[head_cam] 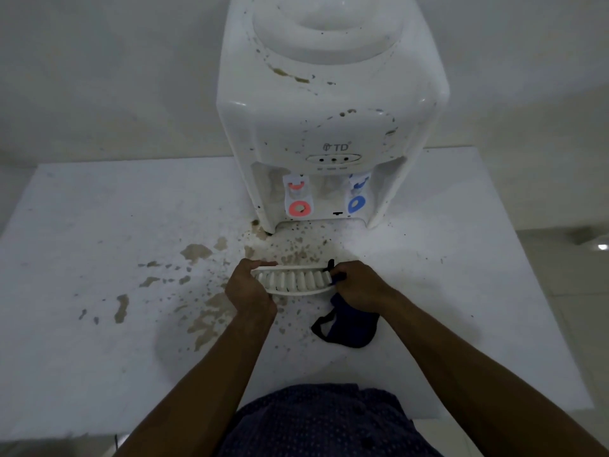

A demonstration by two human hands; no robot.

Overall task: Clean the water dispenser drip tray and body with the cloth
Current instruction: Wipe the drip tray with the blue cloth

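At frame centre, the slatted white drip tray (291, 281) is held above the stained white table (99, 225), out of the TD water dispenser (329, 127) at upper centre. The left hand (245, 288) clasps its left end; the right hand (359, 286) grips the right end together with the dark blue cloth (352, 324), which hangs below.

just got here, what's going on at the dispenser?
A person holds the white slotted drip tray over the table, out of the water dispenser. The left hand grips its left end; the right hand grips the right end together with a dark blue cloth, which hangs down onto the table. Brown stains spot the table and the dispenser body, so cleaning looks barely begun.
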